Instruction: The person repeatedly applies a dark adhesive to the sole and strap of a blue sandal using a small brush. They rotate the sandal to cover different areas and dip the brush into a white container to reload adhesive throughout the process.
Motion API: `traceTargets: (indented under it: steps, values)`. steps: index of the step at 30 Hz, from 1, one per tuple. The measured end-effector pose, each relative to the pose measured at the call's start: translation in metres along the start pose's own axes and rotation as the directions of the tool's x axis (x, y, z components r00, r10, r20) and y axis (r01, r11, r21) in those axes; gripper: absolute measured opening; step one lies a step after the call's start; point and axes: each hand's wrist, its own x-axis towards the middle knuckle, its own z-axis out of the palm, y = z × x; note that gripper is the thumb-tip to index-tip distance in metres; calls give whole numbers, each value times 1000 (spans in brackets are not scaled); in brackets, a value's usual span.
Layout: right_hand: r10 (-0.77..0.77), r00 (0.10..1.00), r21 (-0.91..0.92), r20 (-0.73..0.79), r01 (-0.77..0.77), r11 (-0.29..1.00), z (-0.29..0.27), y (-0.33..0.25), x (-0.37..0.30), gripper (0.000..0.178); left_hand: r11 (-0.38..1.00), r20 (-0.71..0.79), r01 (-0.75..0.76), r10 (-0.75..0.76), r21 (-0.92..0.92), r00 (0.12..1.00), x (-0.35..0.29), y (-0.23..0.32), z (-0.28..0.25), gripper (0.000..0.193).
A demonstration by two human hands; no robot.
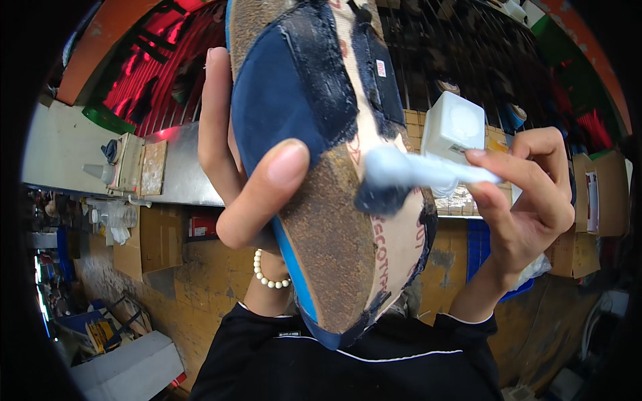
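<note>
A shoe [328, 254] without an outsole fills the middle, its underside facing me. Roughened brown patches, a beige insole board with printing and shiny dark strips show there, with blue upper material along the edge. My left hand [234, 214] grips it from the left side, thumb across the underside and the other fingers behind. Between thumb and fingertips, my right hand [535, 187] pinches the pale handle of a brush [428, 170]. The brush's dark, blurred bristles are at the underside, near the border of the brown patch and the beige board; contact is hard to tell.
Behind the brush a white square plastic bottle [455, 123] stands on the bench. Red-lit metal bars [154, 80] run along the back. Cardboard boxes [157, 237] are at both sides, and a blue crate [478, 244] is low on the right. A grey box [130, 371] sits lower left.
</note>
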Motion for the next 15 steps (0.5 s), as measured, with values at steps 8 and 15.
traceTargets:
  steps: [8,15]
  values:
    - [-138,986,-92,-98,129,987,5,4,9,34,911,-151,72,-11,406,989,-8,7,42,95]
    - [-75,996,30,41,74,997,0,19,0,47,964,17,-87,85,253,996,-7,0,29,87]
